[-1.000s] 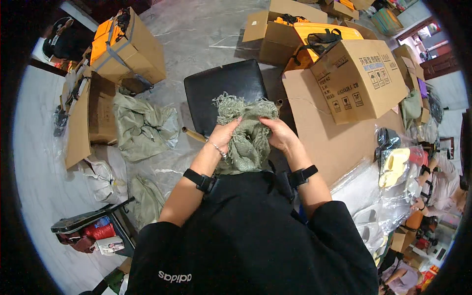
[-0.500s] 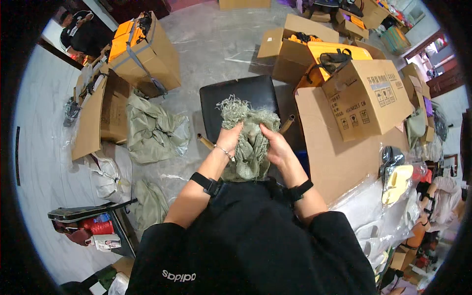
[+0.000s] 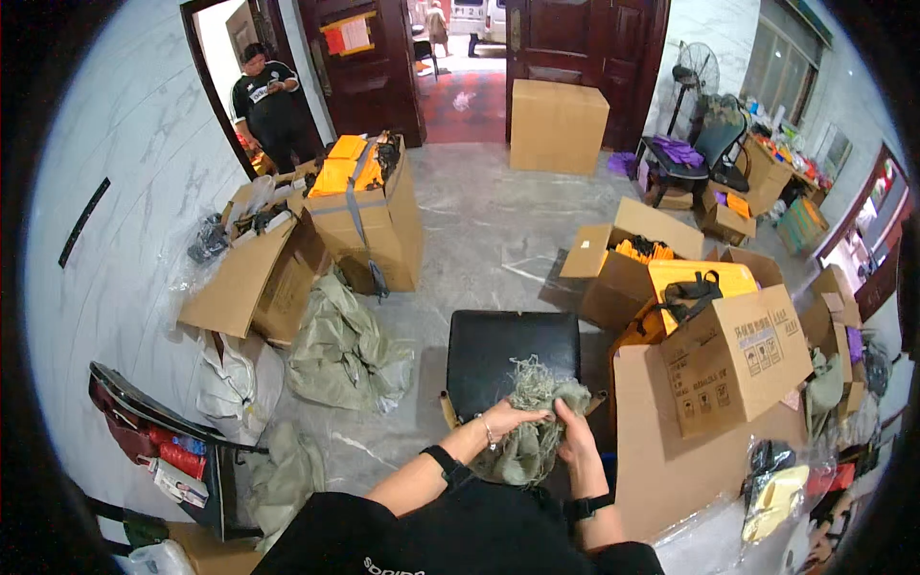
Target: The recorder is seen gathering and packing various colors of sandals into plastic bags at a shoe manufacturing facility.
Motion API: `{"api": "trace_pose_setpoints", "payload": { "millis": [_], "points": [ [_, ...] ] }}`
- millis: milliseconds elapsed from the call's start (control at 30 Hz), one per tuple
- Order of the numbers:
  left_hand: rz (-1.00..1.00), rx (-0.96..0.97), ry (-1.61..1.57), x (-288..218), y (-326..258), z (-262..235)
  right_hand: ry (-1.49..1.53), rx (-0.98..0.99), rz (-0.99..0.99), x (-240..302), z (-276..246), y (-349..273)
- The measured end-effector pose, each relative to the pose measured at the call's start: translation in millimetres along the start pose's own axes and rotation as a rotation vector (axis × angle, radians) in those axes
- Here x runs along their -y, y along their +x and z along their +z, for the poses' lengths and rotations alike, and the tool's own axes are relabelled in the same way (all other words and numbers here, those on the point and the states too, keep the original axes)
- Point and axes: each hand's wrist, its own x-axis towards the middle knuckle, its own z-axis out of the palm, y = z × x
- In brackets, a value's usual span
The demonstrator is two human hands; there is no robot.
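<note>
A frayed grey-green cloth (image 3: 525, 452), shaggy with loose threads at its top, hangs bunched between my two hands. My left hand (image 3: 510, 420) grips its left side near the top, with a bracelet on the wrist. On the other side, my right hand (image 3: 577, 439) pinches the cloth, its thumb pointing up. Parts of the fingers of both hands are hidden behind the fabric. Beyond the cloth is a black padded chair seat (image 3: 513, 345); the loose threads overlap its near edge in the picture.
To the left are a crumpled green sheet (image 3: 335, 355) and a strapped carton (image 3: 379, 230) with orange goods on top. A printed carton (image 3: 738, 359) stands on flat cardboard (image 3: 661, 470) at right. A person (image 3: 273, 105) stands at the far-left doorway.
My view has tilted up, bringing the far doors and more of the room into sight. My hands and the cloth now sit lower and further right in the picture, with the hands closer together.
</note>
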Motion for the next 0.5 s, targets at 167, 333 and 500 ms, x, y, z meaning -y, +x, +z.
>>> {"api": "trace_pose_setpoints", "payload": {
  "millis": [167, 333, 500],
  "points": [
    [-0.191, -0.200, 0.030, -28, -17, 21, -0.335, 0.111, -0.097, -1, -5, -3],
    [-0.073, -0.069, 0.028, 30, 17, -5, -0.405, 0.059, -0.033, -8, -19, -3],
    [-0.172, -0.052, 0.154, 30, 21, -9, -0.339, 0.119, -0.059, -3, -19, -4]
  ]
}}
